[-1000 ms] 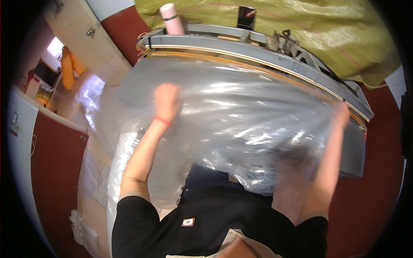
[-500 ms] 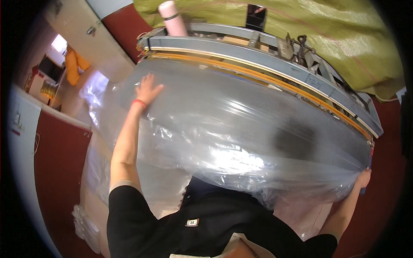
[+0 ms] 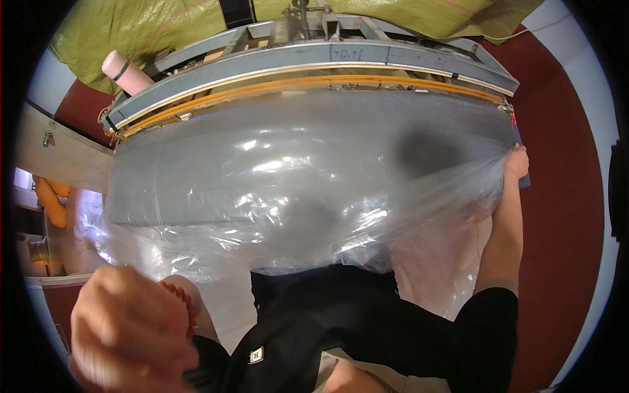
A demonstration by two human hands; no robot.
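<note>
A large sheet of clear plastic film (image 3: 314, 190) is draped over a long grey padded slab (image 3: 262, 118). At the slab's right end my right hand (image 3: 516, 161) is closed on the film's edge, drawing creases toward it. Something flat and blue (image 3: 523, 180) shows just beside that hand. My left hand (image 3: 128, 327), with a red bead bracelet (image 3: 183, 301) at the wrist, is raised close to the camera at the lower left. It is off the film and a little blurred, its fingers curled in with nothing visible in them. The film's near edge hangs against my dark clothing.
Behind the slab runs a grey metal frame (image 3: 288, 62) with orange strips (image 3: 314, 83) along it. A pink roll (image 3: 128, 73) stands at its left end. A yellow-green woven sheet (image 3: 151, 33) hangs at the back. An open door (image 3: 72, 144) is at the left, a dark red wall (image 3: 557, 196) at the right.
My left hand has left the film, where it lay spread, and come up toward the camera with fingers curled. My right hand keeps hold of the film. The view has turned to the right.
</note>
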